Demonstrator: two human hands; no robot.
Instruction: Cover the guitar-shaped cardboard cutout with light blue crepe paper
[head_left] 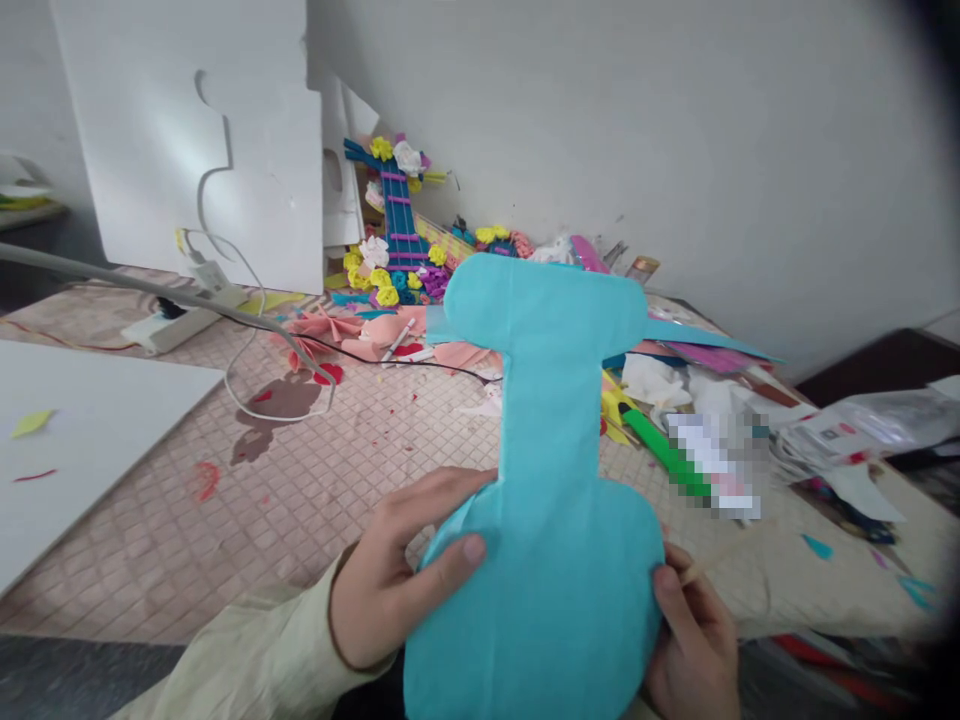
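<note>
Upright before me stands a turquoise guitar-shaped cutout, with a wide rounded top, a narrow neck and a broad body that runs out of the bottom of the view. My left hand is closed on the left edge of the body, thumb on the near face and fingers reaching behind. At the right edge, the thumb and fingers of my right hand pinch the cutout. A thin pale stick juts out from that hand to the right, blurred. The fingers behind the cutout are hidden.
A small blue guitar with paper flowers leans at the back. Pink paper pieces, a green cutter-like tool, a power strip with cables and a white board lie on the table. Plastic bags are at the right.
</note>
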